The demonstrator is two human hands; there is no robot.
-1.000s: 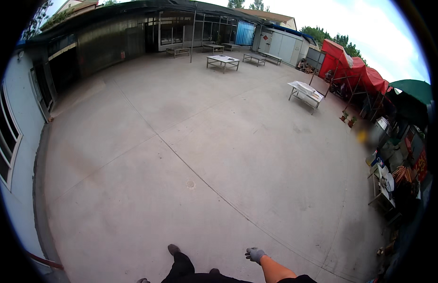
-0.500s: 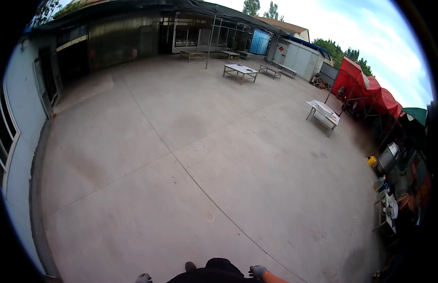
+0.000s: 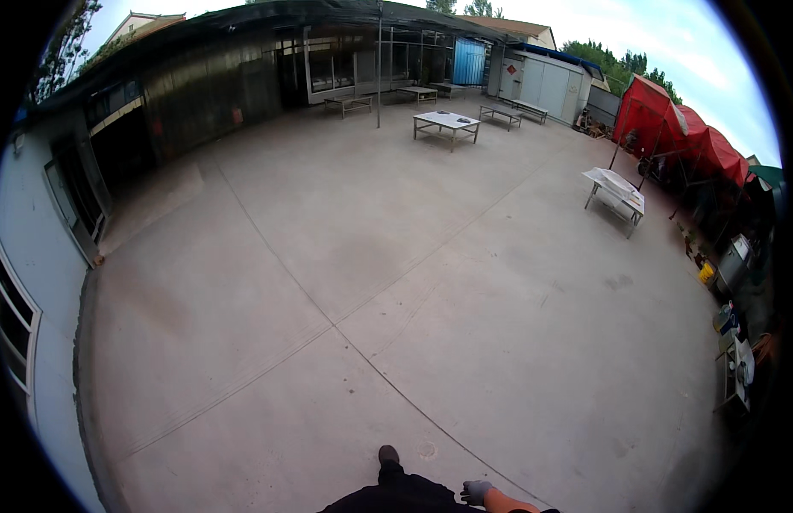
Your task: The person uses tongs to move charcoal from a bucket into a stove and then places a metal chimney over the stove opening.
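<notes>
1. My left hand is out of view; I cannot tell its state.
2. My shoe [image 3: 389, 455] points to 12 o'clock across the concrete floor [image 3: 499, 342]; I judge a walking stride in hand, the next move calling for steady footing.
3. My gloved right hand [image 3: 476, 492] shows nothing held; whether its fingers are closed I cannot tell.
4. The cluttered surface [image 3: 742, 393] lies well apart from it, at 2 o'clock.

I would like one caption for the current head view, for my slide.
A gloved right hand above a paved yard, with low tables ahead and a red tarpaulin at right.
</notes>
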